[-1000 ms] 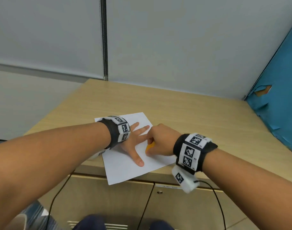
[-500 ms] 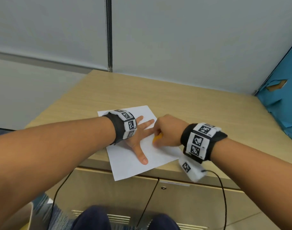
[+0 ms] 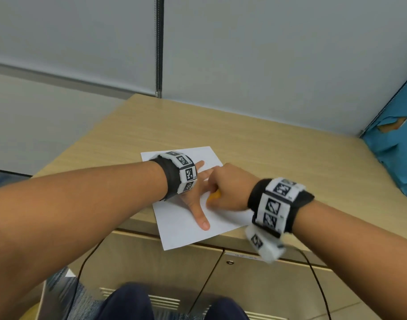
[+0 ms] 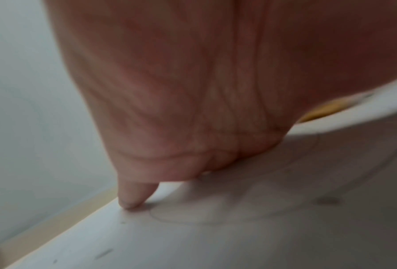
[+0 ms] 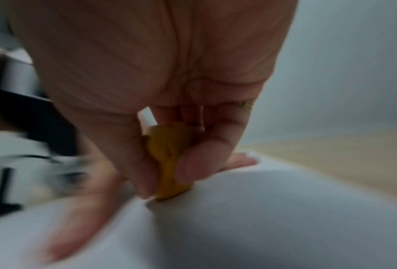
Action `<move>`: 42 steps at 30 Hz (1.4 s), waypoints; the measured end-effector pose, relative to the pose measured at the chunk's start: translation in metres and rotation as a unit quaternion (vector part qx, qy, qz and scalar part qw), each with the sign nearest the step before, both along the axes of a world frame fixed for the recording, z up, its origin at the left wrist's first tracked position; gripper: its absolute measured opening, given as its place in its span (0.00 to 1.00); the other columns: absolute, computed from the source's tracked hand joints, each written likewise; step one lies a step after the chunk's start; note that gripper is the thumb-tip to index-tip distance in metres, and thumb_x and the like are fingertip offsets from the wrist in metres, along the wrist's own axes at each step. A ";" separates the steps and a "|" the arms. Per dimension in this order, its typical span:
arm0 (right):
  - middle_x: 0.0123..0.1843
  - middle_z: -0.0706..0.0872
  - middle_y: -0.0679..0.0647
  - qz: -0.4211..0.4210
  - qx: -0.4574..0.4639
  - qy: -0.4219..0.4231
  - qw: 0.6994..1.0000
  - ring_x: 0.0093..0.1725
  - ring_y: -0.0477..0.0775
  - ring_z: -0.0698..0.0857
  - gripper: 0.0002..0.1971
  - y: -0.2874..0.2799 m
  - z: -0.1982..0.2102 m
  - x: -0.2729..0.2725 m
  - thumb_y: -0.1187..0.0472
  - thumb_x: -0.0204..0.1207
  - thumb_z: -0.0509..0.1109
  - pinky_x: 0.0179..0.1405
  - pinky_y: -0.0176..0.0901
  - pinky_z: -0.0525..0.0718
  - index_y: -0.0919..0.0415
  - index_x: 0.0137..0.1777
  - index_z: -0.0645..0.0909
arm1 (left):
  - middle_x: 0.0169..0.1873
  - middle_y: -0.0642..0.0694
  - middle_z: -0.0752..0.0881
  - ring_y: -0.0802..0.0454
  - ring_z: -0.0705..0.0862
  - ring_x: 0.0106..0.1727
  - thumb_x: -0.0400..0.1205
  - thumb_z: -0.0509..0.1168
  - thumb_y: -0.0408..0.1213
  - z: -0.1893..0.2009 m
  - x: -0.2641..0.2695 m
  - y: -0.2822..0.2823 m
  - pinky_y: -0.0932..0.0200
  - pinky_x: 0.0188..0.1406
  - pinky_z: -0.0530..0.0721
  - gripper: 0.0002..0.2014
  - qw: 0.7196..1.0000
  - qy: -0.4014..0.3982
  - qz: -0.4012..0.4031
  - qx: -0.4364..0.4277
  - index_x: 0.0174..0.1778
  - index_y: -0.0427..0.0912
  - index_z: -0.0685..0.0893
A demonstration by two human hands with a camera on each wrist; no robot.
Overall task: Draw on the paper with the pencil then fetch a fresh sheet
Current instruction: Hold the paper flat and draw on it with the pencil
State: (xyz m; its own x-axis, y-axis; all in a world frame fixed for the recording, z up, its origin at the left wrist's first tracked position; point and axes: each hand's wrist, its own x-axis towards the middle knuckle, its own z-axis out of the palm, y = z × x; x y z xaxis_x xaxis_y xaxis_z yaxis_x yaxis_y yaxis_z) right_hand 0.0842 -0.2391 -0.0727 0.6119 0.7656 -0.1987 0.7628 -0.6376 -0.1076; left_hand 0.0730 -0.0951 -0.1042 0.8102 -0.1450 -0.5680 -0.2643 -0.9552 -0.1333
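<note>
A white sheet of paper [image 3: 181, 229] lies on the wooden cabinet top [image 3: 278, 162], its near corner hanging over the front edge. My left hand [image 3: 199, 199] lies flat on the sheet with fingers spread, thumb pointing toward me. My right hand [image 3: 225, 192] sits just right of it, fingers curled round a yellow pencil [image 3: 214, 195] whose tip meets the paper. In the right wrist view the yellow pencil [image 5: 170, 160] is pinched between thumb and fingers above the paper [image 5: 273, 218]. Faint pencil lines show on the paper [image 4: 216, 227] in the left wrist view, under my left hand [image 4: 193, 109].
Grey partition walls [image 3: 267, 54] stand behind the cabinet. A blue panel [image 3: 396, 158] borders it on the right. Cabinet doors [image 3: 151, 269] with a black cable [image 3: 318, 282] hang below the front edge. My knees [image 3: 128, 303] are at the bottom.
My right hand with the pencil has shifted slightly along the paper beside the left hand. The left hand stays flat on the sheet. The head view has tilted a little.
</note>
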 end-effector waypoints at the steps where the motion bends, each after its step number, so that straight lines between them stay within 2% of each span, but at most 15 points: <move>1: 0.37 0.88 0.53 0.028 0.001 0.029 0.999 0.36 0.53 0.85 0.08 0.000 -0.002 -0.012 0.57 0.72 0.78 0.34 0.43 0.83 0.57 0.37 0.83 | 0.84 0.53 0.26 0.38 0.21 0.81 0.49 0.68 0.84 -0.001 0.001 0.001 0.25 0.80 0.35 0.73 1.000 0.005 0.005 -0.002 0.85 0.66 0.35; 3: 0.37 0.87 0.49 0.026 0.008 0.047 0.999 0.36 0.49 0.84 0.08 -0.004 -0.001 -0.010 0.54 0.72 0.80 0.34 0.40 0.81 0.57 0.39 0.86 | 0.86 0.52 0.29 0.37 0.21 0.81 0.52 0.68 0.84 -0.004 0.002 0.003 0.24 0.80 0.34 0.69 1.000 0.005 -0.004 -0.006 0.85 0.66 0.38; 7: 0.33 0.86 0.54 -0.065 0.022 -0.021 0.997 0.35 0.57 0.85 0.12 -0.008 0.001 0.026 0.54 0.70 0.79 0.29 0.44 0.79 0.60 0.33 0.84 | 0.84 0.51 0.24 0.30 0.23 0.81 0.46 0.66 0.85 -0.004 0.001 0.002 0.21 0.78 0.36 0.76 1.000 -0.012 -0.010 -0.006 0.81 0.66 0.25; 10: 0.35 0.89 0.54 0.013 0.024 0.007 1.000 0.36 0.56 0.86 0.08 0.003 -0.008 -0.002 0.56 0.70 0.77 0.33 0.47 0.85 0.60 0.36 0.86 | 0.86 0.50 0.31 0.34 0.21 0.81 0.61 0.70 0.79 0.005 -0.003 -0.003 0.28 0.80 0.32 0.66 1.000 0.013 -0.010 0.022 0.87 0.60 0.38; 12: 0.36 0.90 0.51 0.054 0.019 0.042 0.997 0.35 0.52 0.86 0.08 0.003 -0.009 -0.012 0.54 0.70 0.80 0.38 0.50 0.88 0.58 0.38 0.89 | 0.87 0.49 0.32 0.35 0.20 0.80 0.64 0.70 0.76 0.009 -0.006 -0.004 0.29 0.81 0.32 0.60 1.000 0.020 -0.011 0.021 0.87 0.61 0.46; 13: 0.37 0.90 0.50 0.039 0.013 0.042 0.998 0.36 0.51 0.85 0.09 0.000 -0.003 -0.006 0.52 0.70 0.81 0.39 0.49 0.88 0.58 0.40 0.91 | 0.87 0.50 0.33 0.34 0.21 0.81 0.64 0.70 0.76 0.009 -0.006 -0.004 0.27 0.80 0.33 0.61 1.000 0.015 -0.015 0.012 0.87 0.62 0.45; 17: 0.37 0.88 0.57 -0.056 0.019 -0.036 0.998 0.36 0.57 0.85 0.12 -0.005 0.001 0.026 0.53 0.71 0.79 0.28 0.43 0.79 0.64 0.39 0.88 | 0.84 0.52 0.26 0.33 0.23 0.82 0.52 0.71 0.81 0.002 -0.005 -0.001 0.22 0.78 0.32 0.75 1.000 -0.005 -0.006 -0.004 0.81 0.64 0.26; 19: 0.34 0.86 0.56 -0.022 0.029 -0.026 0.999 0.34 0.57 0.85 0.10 0.000 -0.006 0.011 0.55 0.71 0.78 0.27 0.42 0.79 0.64 0.38 0.87 | 0.85 0.51 0.29 0.33 0.22 0.81 0.41 0.63 0.86 0.001 -0.003 -0.002 0.23 0.79 0.34 0.77 1.000 0.009 -0.016 0.016 0.84 0.64 0.32; 22: 0.36 0.88 0.49 0.031 0.030 0.043 0.998 0.34 0.47 0.84 0.10 -0.002 -0.008 -0.012 0.54 0.72 0.80 0.35 0.41 0.84 0.61 0.44 0.89 | 0.86 0.48 0.29 0.34 0.20 0.80 0.36 0.58 0.89 -0.002 0.000 -0.001 0.25 0.79 0.35 0.77 0.999 0.020 -0.015 0.024 0.85 0.67 0.40; 26: 0.40 0.89 0.56 -0.056 0.002 -0.028 0.998 0.40 0.60 0.88 0.12 -0.012 0.001 0.017 0.52 0.72 0.78 0.38 0.46 0.86 0.63 0.43 0.88 | 0.84 0.50 0.25 0.32 0.24 0.82 0.49 0.70 0.83 -0.001 -0.004 0.000 0.23 0.79 0.34 0.75 1.000 -0.013 0.002 -0.014 0.80 0.68 0.25; 28: 0.43 0.89 0.55 -0.081 0.019 -0.019 0.996 0.43 0.59 0.88 0.13 -0.019 -0.001 0.021 0.51 0.71 0.79 0.42 0.49 0.88 0.61 0.45 0.89 | 0.83 0.50 0.23 0.32 0.25 0.83 0.53 0.71 0.81 0.002 -0.006 -0.003 0.23 0.79 0.37 0.73 1.000 -0.021 0.001 -0.004 0.78 0.68 0.21; 30: 0.47 0.89 0.51 -0.074 0.039 0.008 0.997 0.46 0.55 0.87 0.13 -0.023 -0.005 0.011 0.49 0.71 0.81 0.46 0.49 0.89 0.57 0.48 0.90 | 0.83 0.51 0.23 0.33 0.27 0.84 0.55 0.70 0.81 0.005 -0.006 -0.003 0.22 0.80 0.40 0.72 1.000 -0.021 0.013 0.011 0.79 0.67 0.23; 33: 0.46 0.85 0.47 -0.059 0.036 0.023 0.997 0.45 0.51 0.85 0.14 -0.029 -0.012 -0.006 0.47 0.72 0.81 0.44 0.43 0.84 0.54 0.52 0.90 | 0.83 0.51 0.24 0.33 0.29 0.85 0.55 0.68 0.82 0.007 -0.009 -0.006 0.24 0.81 0.42 0.71 0.999 -0.023 0.026 0.009 0.81 0.64 0.25; 38: 0.51 0.89 0.52 -0.115 0.001 -0.033 0.993 0.49 0.58 0.89 0.12 -0.038 -0.004 0.015 0.50 0.72 0.78 0.50 0.50 0.91 0.54 0.52 0.90 | 0.84 0.46 0.25 0.31 0.36 0.86 0.55 0.69 0.82 0.011 -0.009 -0.011 0.28 0.82 0.48 0.72 0.996 0.000 0.090 0.006 0.81 0.66 0.25; 42: 0.51 0.90 0.53 -0.148 -0.003 -0.056 0.987 0.48 0.61 0.89 0.11 -0.040 0.000 0.042 0.51 0.72 0.76 0.50 0.52 0.92 0.53 0.52 0.91 | 0.88 0.40 0.38 0.34 0.50 0.87 0.66 0.70 0.76 0.031 -0.013 -0.015 0.36 0.82 0.58 0.65 0.994 0.036 0.102 0.016 0.86 0.58 0.31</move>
